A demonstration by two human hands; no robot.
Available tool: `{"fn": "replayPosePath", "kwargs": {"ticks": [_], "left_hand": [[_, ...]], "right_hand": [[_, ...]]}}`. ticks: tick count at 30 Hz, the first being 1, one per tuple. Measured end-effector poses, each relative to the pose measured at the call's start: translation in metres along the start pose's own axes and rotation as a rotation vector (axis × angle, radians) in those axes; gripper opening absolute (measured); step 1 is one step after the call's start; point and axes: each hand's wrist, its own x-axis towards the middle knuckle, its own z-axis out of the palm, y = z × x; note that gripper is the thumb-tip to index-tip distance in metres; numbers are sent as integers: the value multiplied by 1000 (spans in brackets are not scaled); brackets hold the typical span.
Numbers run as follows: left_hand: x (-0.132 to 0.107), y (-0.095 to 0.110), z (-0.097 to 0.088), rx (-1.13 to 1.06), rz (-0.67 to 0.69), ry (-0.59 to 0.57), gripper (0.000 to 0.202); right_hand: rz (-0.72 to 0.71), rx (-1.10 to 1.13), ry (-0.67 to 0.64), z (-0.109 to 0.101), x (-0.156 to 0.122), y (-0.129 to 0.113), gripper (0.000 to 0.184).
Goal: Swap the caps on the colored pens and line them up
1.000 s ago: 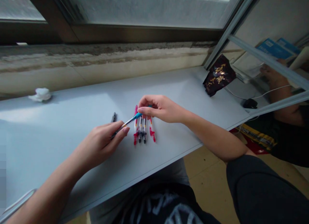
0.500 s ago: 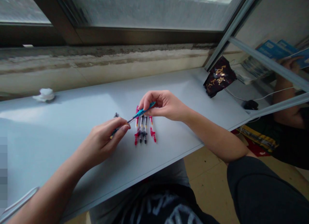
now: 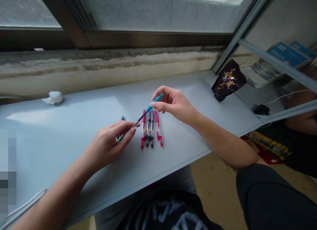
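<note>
Between my two hands runs a slim pen (image 3: 142,118), tilted above the table, with a bright blue upper part and a darker, partly clear shaft. My left hand (image 3: 112,135) is closed on its lower end, whose tip sticks out below the fingers. My right hand (image 3: 175,102) pinches the blue part between thumb and fingers. On the table just behind lie a pink pen (image 3: 142,137), two dark grey pens (image 3: 152,134) and another pink pen (image 3: 158,132), side by side. A dark pen end (image 3: 123,118) shows behind my left hand, the rest hidden.
A crumpled white tissue (image 3: 53,97) lies at the back left of the white table (image 3: 94,104). At the right stand a dark wrapper (image 3: 229,79) and a metal frame (image 3: 274,56). Beyond are books (image 3: 284,55), a black plug-like object (image 3: 262,109) and another person's arm.
My right hand has risen slightly on the blue part, and more of the dark shaft shows between my hands. My left hand keeps its hold. The whole view has shifted a little.
</note>
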Motion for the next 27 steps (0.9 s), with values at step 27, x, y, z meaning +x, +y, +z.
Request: {"fn": "replayPosePath", "kwargs": {"ticks": [27], "left_hand": [[-3,-3,6,-37,-11,-27,51]], "right_hand": [[87,-154,-179,11,-6,2,52]]}}
